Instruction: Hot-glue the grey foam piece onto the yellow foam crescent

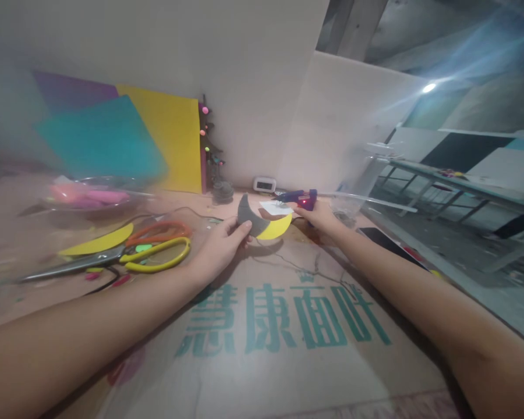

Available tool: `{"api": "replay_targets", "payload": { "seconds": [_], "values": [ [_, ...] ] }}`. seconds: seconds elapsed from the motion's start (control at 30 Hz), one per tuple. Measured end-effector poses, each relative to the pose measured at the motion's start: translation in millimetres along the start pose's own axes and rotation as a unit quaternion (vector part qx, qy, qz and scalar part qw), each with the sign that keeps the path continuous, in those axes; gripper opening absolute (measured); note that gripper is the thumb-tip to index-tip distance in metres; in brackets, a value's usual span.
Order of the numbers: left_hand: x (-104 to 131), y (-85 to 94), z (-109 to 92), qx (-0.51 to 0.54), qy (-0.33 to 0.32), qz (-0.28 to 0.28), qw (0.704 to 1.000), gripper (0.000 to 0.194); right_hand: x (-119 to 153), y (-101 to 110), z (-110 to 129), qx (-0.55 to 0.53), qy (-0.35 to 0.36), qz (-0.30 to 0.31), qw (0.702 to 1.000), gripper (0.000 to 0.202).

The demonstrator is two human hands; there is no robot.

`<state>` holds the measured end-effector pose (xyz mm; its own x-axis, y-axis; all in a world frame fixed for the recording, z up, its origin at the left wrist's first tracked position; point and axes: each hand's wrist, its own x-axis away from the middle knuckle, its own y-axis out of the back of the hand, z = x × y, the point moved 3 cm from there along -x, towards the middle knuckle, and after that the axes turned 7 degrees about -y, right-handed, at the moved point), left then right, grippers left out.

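Observation:
My left hand (pixel 231 238) pinches a paper crescent (pixel 252 220), dark grey on its left part and bright yellow on its right tip. Just above the yellow part is a small white piece (pixel 274 207); whether it is joined to the crescent I cannot tell. My right hand (pixel 317 216) is closed at a dark blue glue gun (pixel 303 199) with a red light glowing and its nozzle toward the left. The right fingers partly hide the gun's lower side. Left of my left hand lie scissors (pixel 157 256) with orange and yellow handles, beside a yellow paper piece (pixel 100 240).
Behind stand teal (pixel 100 139), yellow (pixel 166 137) and purple sheets against the wall. A plastic bowl (pixel 91 195) holds pink items. A small white digital clock (pixel 264 184) is at the back. A dark flat phone-like object (pixel 390 247) lies beyond my right forearm, near the table's right edge.

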<state>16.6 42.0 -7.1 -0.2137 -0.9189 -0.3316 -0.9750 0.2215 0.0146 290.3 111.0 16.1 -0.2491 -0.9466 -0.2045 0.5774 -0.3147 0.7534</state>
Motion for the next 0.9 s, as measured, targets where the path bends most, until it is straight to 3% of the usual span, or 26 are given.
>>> {"api": "replay_targets", "payload": {
  "seconds": [0.2,0.5,0.77,0.9],
  "values": [
    [0,-1.1,1,-0.006,0.005,-0.008,1.000,0.031,11,17,-5,-0.014,-0.007,0.024,1.000,0.029],
    [0,-0.2,3,-0.020,-0.007,0.011,1.000,0.031,5,3,11,-0.069,-0.001,0.054,0.996,0.022],
    [0,-2.1,4,-0.008,-0.013,0.014,1.000,0.030,30,9,21,-0.141,0.008,0.128,0.982,0.026],
    [1,-3.0,3,0.000,-0.022,0.023,0.999,0.029,25,8,23,-0.151,0.008,0.109,0.982,0.020]
  ]
}}
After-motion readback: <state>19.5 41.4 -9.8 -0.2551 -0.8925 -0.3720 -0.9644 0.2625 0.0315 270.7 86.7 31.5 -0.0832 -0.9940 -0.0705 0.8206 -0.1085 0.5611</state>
